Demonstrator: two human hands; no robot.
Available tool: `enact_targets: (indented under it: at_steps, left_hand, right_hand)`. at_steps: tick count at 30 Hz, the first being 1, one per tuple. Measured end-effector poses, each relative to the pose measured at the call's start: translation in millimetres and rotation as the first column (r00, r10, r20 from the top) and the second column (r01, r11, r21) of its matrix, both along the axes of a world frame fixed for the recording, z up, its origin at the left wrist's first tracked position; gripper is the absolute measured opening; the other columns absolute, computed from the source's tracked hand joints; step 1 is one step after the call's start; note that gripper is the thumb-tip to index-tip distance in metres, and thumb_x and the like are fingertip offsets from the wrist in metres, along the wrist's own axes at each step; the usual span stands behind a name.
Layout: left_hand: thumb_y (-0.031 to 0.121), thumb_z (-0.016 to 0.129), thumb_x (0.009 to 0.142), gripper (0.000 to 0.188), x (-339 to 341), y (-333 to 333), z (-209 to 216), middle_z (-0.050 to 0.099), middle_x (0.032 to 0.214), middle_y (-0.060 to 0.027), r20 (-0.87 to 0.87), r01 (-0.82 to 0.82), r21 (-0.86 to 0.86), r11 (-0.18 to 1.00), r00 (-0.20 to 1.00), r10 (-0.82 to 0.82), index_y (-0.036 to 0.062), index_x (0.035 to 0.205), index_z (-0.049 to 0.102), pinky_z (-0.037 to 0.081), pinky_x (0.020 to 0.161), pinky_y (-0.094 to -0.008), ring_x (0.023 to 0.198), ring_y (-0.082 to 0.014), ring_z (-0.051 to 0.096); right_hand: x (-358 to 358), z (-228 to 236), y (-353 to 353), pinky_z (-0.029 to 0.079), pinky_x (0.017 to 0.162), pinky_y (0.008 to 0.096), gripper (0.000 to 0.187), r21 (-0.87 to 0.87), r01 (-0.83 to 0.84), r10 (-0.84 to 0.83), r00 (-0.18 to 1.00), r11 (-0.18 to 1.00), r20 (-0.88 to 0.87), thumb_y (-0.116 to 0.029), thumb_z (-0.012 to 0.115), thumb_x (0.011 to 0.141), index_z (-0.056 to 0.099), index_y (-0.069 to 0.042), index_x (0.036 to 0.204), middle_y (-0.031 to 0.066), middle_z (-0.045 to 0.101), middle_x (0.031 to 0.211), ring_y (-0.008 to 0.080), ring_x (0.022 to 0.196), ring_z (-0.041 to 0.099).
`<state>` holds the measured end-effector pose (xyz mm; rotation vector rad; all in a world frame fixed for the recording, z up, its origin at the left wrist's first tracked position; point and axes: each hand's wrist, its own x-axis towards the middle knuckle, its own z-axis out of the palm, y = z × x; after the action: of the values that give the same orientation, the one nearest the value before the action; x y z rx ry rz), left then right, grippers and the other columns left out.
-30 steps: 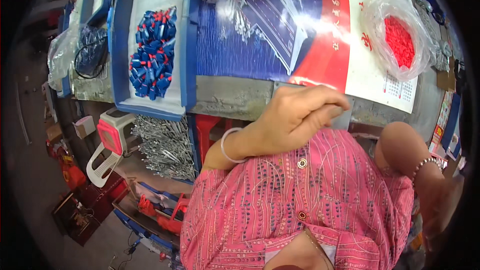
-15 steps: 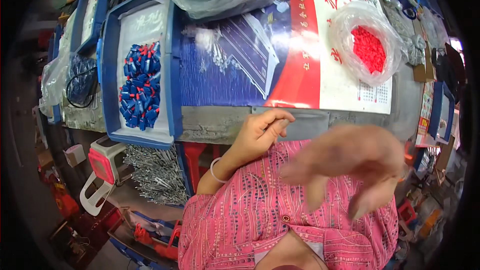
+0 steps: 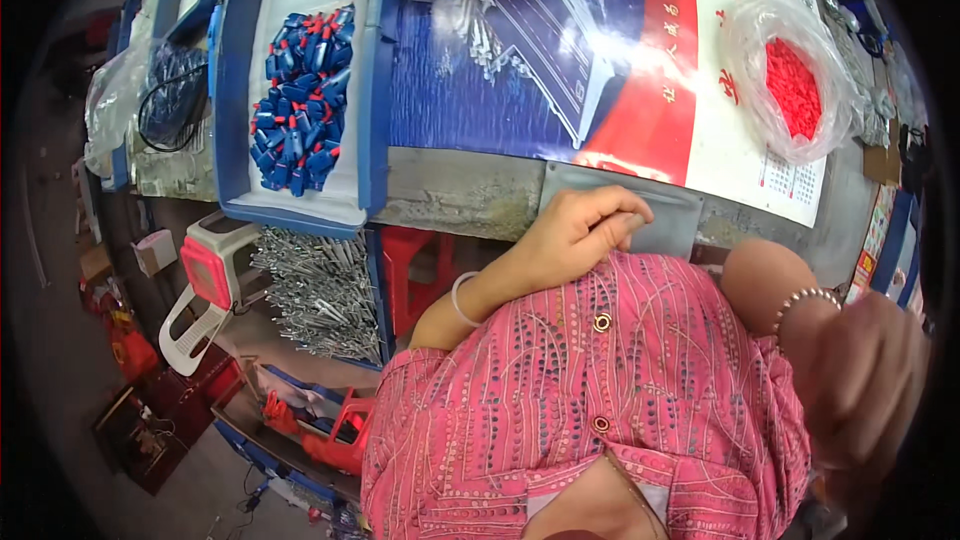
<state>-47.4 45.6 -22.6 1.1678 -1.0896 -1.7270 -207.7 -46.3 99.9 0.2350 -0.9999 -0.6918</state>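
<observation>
My left hand [image 3: 588,232], with a pale bangle at its wrist, rests at the table's front edge against my pink patterned shirt. Its fingers are curled and the thumb is pressed to the forefinger; whatever they may hold is too small or hidden to make out. My right hand [image 3: 868,380] is raised at the far right, close to the camera and beside my shoulder, a beaded bracelet at its wrist. Motion smears its fingers. Nearest to my left hand are a grey plate [image 3: 630,210] on the table edge and a poster [image 3: 480,90] with a ship on it.
At the left, a blue tray [image 3: 374,90] holds blue pieces with red tips [image 3: 300,105]. A clear plastic bag [image 3: 745,50] of small red parts [image 3: 793,90] stands at the right. Below the tray lie many thin metal rods [image 3: 320,290] near a stool [image 3: 205,270].
My right hand has swung from in front of my chest out to the far right. The view has shifted, so the table sits higher; my left hand keeps its pinch.
</observation>
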Motion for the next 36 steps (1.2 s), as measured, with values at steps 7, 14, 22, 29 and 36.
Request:
enact_targets:
  at_steps: [7, 14, 22, 29, 36]
  left_hand:
    - [0.014, 0.049, 0.093, 0.018, 4.3, 5.0, -0.5, 0.057, 0.071, -0.0006, -0.005, -0.005, -0.063, 0.998, 1.000, 0.004, 0.0029, 0.102, 0.059, 0.042, 0.053, -0.0184, 0.058, -0.0037, 0.052]
    - [0.016, 0.049, 0.093, 0.020, -11.9, -9.7, -9.0, 0.057, 0.074, 0.0006, -0.006, 0.129, -0.021, 0.991, 0.992, -0.129, 0.0039, 0.105, 0.059, 0.041, 0.054, -0.0190, 0.060, -0.0037, 0.051]
    - [0.013, 0.049, 0.093, 0.020, 19.9, -9.9, -11.8, 0.057, 0.074, 0.0002, 0.014, -0.048, 0.059, 0.997, 0.999, 0.047, 0.0015, 0.106, 0.058, 0.040, 0.055, -0.0179, 0.060, -0.0040, 0.049]
    - [0.013, 0.050, 0.093, 0.022, 29.2, -15.9, -28.1, 0.058, 0.082, -0.0015, 0.006, -0.147, 0.038, 0.988, 0.989, 0.147, 0.0001, 0.109, 0.056, 0.041, 0.058, -0.0175, 0.063, -0.0041, 0.049]
    - [0.015, 0.050, 0.093, 0.023, 27.9, -15.7, -26.6, 0.058, 0.089, -0.0001, -0.022, -0.133, 0.015, 0.991, 0.991, 0.133, 0.0001, 0.111, 0.054, 0.041, 0.061, -0.0178, 0.066, -0.0041, 0.048]
  right_hand:
    - [-197.9, -1.9, 66.4, 0.040, 0.049, 0.0328, 0.010, 0.258, -0.262, 0.058, 0.798, 0.930, 0.600, -0.009, 0.062, 0.077, 0.057, -0.003, 0.085, 0.0071, 0.055, 0.073, 0.0207, 0.060, 0.050]
    - [2.1, 25.8, 45.4, 0.035, 0.042, 0.0266, 0.004, 0.202, -0.496, 0.037, 0.432, 0.845, 0.901, -0.005, 0.060, 0.075, 0.059, -0.007, 0.079, -0.0001, 0.052, 0.066, 0.0121, 0.050, 0.047]
    - [-5.9, -22.1, -39.6, 0.045, 0.070, 0.0357, 0.030, -0.537, -0.816, -0.706, -0.252, -0.213, 0.662, -0.013, 0.070, 0.071, 0.058, -0.004, 0.098, 0.0106, 0.060, 0.095, 0.0275, 0.083, 0.058]
    - [69.3, -17.7, -125.6, 0.046, 0.069, 0.0336, 0.019, -0.831, -0.524, -0.773, -0.443, -0.188, 0.454, -0.007, 0.063, 0.079, 0.058, -0.003, 0.096, 0.0119, 0.060, 0.090, 0.0284, 0.085, 0.059]
    - [186.4, -60.1, -204.4, 0.041, 0.077, 0.0411, 0.015, -0.383, -0.843, -0.473, -0.179, -0.379, 0.863, -0.012, 0.059, 0.078, 0.058, -0.006, 0.092, 0.0109, 0.062, 0.091, 0.0274, 0.089, 0.058]
